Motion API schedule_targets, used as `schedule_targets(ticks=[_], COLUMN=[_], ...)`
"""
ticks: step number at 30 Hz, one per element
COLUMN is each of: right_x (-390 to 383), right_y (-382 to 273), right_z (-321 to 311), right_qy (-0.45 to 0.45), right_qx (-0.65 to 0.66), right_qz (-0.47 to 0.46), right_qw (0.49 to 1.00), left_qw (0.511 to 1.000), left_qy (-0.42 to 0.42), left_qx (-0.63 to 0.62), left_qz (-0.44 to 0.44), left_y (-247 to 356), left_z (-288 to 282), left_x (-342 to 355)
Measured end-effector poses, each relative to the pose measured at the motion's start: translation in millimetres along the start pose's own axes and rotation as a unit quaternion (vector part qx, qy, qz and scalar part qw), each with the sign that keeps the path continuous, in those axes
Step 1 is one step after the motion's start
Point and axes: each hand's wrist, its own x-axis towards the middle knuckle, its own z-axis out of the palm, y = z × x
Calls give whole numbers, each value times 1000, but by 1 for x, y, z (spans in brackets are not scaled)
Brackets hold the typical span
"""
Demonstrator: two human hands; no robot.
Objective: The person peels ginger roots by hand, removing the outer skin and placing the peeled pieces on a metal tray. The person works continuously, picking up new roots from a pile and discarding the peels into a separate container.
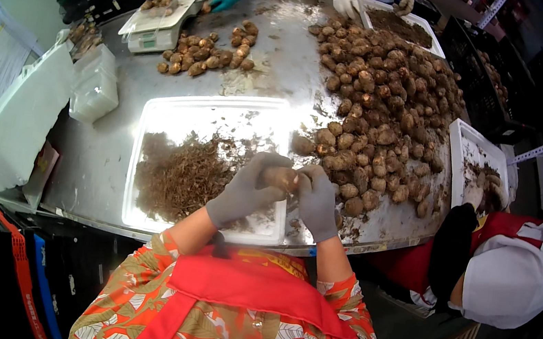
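Both my hands wear grey gloves and meet above the right side of a white tray [219, 98]. In my left hand [245, 192] a brown taro [278, 178] is gripped, its pinkish end pointing right. My right hand [316, 200] closes its fingertips at that pinkish end; part of the taro is hidden behind the fingers. Under my left hand, the tray holds a heap of brown fibrous peelings [191, 175]. A large pile of unsorted-looking taros [390, 117] begins just beyond my right hand.
A scale [155, 35] with taros on it stands far left, near a smaller taro group [204, 55]. Clear plastic containers [94, 86] sit at the left edge. Co-workers with gloved hands work opposite; another, in a white cap [512, 283], works at the right beside a tray [459, 144].
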Motion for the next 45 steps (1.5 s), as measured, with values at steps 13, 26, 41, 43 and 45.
schedule_targets(ticks=[13, 26, 41, 43, 45], right_x=[-6, -6, -9, -10, -10], right_y=[-30, -9, -14, -34, -43], right_z=[-16, 17, -20, -13, -4], right_qy=[-97, 37, -42, -21, 11], right_qx=[178, -72, 64, 118, 142], right_qz=[43, -95, 129, 125, 98], right_qw=[978, 992, 989, 985, 985], left_qw=[951, 996, 962, 971, 981], left_qy=[-135, -10, -103, -103, -96], left_qx=[-265, -62, -240, -205, -161], left_qz=[-85, -70, -80, -65, -46], left_y=[-25, -28, -25, -25, -29], left_z=[-25, -10, -16, -16, -18], left_x=[4, 2, 0, -1, -1])
